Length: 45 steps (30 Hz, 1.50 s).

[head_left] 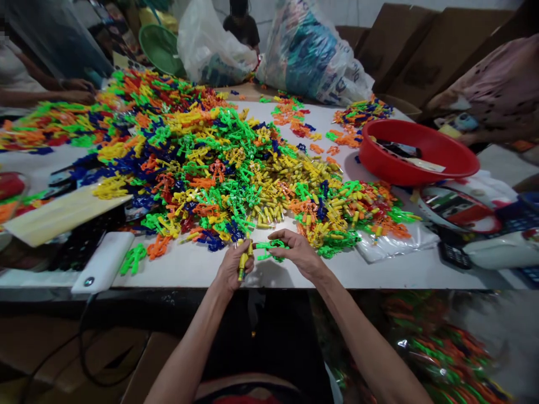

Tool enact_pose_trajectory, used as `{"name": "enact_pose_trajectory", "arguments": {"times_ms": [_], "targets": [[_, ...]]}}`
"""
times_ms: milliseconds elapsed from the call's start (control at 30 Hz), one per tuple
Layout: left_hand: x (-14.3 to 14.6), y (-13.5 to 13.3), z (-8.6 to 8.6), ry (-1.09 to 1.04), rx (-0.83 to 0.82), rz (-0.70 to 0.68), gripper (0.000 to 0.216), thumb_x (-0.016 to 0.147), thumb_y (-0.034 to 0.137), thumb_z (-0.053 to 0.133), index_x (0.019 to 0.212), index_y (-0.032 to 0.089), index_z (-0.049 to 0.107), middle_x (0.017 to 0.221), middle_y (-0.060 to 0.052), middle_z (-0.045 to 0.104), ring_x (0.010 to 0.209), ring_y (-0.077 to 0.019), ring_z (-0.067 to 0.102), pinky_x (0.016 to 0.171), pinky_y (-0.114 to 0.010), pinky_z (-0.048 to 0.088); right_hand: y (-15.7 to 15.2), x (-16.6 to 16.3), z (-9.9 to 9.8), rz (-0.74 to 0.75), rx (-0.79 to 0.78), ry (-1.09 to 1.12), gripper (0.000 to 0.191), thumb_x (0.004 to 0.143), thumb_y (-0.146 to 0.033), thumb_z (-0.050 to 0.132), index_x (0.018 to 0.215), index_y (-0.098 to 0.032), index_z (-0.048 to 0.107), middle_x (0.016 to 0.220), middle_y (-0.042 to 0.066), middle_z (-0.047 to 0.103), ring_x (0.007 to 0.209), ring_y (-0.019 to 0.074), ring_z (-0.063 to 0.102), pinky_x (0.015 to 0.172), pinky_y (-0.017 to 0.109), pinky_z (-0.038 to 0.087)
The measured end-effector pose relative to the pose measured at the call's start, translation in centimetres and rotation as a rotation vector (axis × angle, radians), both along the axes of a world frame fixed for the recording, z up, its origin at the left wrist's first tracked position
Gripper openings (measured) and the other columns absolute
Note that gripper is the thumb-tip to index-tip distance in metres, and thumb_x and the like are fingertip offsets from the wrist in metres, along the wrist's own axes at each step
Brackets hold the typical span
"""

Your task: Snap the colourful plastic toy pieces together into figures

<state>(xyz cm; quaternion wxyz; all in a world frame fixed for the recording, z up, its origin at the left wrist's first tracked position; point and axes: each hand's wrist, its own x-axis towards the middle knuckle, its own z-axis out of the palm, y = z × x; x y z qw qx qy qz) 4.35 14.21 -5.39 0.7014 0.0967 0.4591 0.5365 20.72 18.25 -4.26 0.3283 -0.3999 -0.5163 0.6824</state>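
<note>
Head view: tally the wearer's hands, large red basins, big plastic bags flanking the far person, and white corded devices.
Left hand and right hand: 2
Large red basin: 1
Big plastic bags: 2
White corded device: 1
Total: 6

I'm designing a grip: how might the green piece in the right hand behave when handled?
The green piece is probably light, being slim and openwork. It looks fairly stiff: the part jutting from the right hand shows no droop. Its spread limbs make rolling unlikely.

Dim light, soft shadows, stretched, blurry edges
</note>
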Motion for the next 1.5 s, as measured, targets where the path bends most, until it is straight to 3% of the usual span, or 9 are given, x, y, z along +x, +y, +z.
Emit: {"name": "enact_pose_trajectory", "arguments": {"times_ms": [167,367,567,967,1033,1200,1333,1400,1500], "targets": [[0.7,0.2,-0.1,0.028,-0.078,0.038,0.02,0.072,0.021,0.066,0.071,0.014,0.047,0.046,0.007,0.045,0.028,-0.0018,0.034,0.027,-0.013,0.026,-0.7,-0.6,-0.5,-0.048,0.061,-0.016,0.033,0.062,-0.028,0.071,0.093,-0.019,0.063,0.074,-0.001,0.059,0.062,0.0101,0.048,0.057,0.024,0.039],[0.5,0.6,0.1,-0.021,0.064,-0.056,0.033,0.07,0.013,0.065,0.1,0.018,0.052,0.047,0.011,0.043,0.03,-0.0036,0.037,0.029,-0.014,0.031,-0.3,-0.1,-1.0,-0.127,0.098,-0.023,0.031,0.069,-0.034,0.065,0.097,-0.02,0.062,0.069,-0.002,0.056,0.059,0.01,0.047,0.055,0.024,0.038],[1.1,0.6,-0.2,-0.045,0.005,-0.064,0.017,0.073,0.017,0.065,0.082,0.014,0.051,0.062,0.003,0.058,0.028,-0.0006,0.034,0.026,-0.014,0.026,-0.5,0.8,-0.3,-0.139,0.105,-0.04,0.029,0.065,-0.035,0.069,0.089,-0.019,0.064,0.07,-0.001,0.058,0.06,0.011,0.048,0.057,0.025,0.04],[1.3,0.1,-0.2,-0.226,-0.215,-0.084,0.012,0.084,0.017,0.052,0.073,0.012,0.051,0.045,0.006,0.044,0.029,-0.0019,0.034,0.026,-0.011,0.024,-0.8,0.4,-0.3,-0.101,0.057,0.041,0.03,0.064,-0.034,0.072,0.09,-0.019,0.066,0.071,0.0,0.061,0.06,0.011,0.05,0.057,0.026,0.04],[1.4,0.0,-0.4,-0.215,-0.206,-0.098,0.012,0.081,0.017,0.056,0.072,0.013,0.05,0.044,0.007,0.042,0.028,-0.0017,0.033,0.026,-0.011,0.024,-0.8,0.4,-0.2,-0.099,0.109,-0.023,0.028,0.066,-0.033,0.069,0.091,-0.019,0.066,0.07,0.0,0.061,0.06,0.0121,0.051,0.057,0.027,0.041],[2.1,-0.4,-1.5,0.024,-0.011,0.038,0.024,0.067,0.021,0.071,0.07,0.014,0.048,0.054,0.004,0.054,0.029,-0.0011,0.033,0.027,-0.013,0.024,-1.0,0.0,0.1,-0.168,0.453,-0.362,0.016,0.069,-0.027,0.061,0.082,-0.02,0.067,0.079,0.003,0.065,0.071,0.0167,0.058,0.068,0.031,0.045],[2.3,-0.1,-1.3,0.022,-0.04,0.011,0.021,0.07,0.022,0.069,0.077,0.012,0.052,0.064,-0.002,0.06,0.03,-0.0002,0.034,0.027,-0.013,0.023,0.4,1.9,-0.1,-0.157,0.33,-0.387,0.029,0.066,-0.037,0.061,0.086,-0.016,0.066,0.067,0.001,0.063,0.059,0.0163,0.056,0.057,0.029,0.045],[1.8,0.1,-0.4,-0.065,-0.097,0.04,0.018,0.074,0.023,0.066,0.079,0.011,0.052,0.068,-0.004,0.062,0.031,0.0003,0.033,0.027,-0.013,0.023,2.1,4.2,0.1,-0.244,0.335,-0.428,0.035,0.065,-0.04,0.062,0.088,-0.014,0.066,0.069,0.003,0.063,0.061,0.0177,0.057,0.057,0.031,0.046],[0.4,-0.1,1.2,-0.224,-0.202,0.199,0.013,0.083,0.022,0.056,0.078,0.011,0.052,0.065,-0.004,0.059,0.037,-0.0029,0.043,0.035,-0.015,0.038,5.1,6.7,0.7,-0.58,0.58,-0.626,0.036,0.069,-0.038,0.061,0.095,-0.014,0.065,0.091,0.01,0.065,0.083,0.0235,0.058,0.071,0.036,0.047]]}}
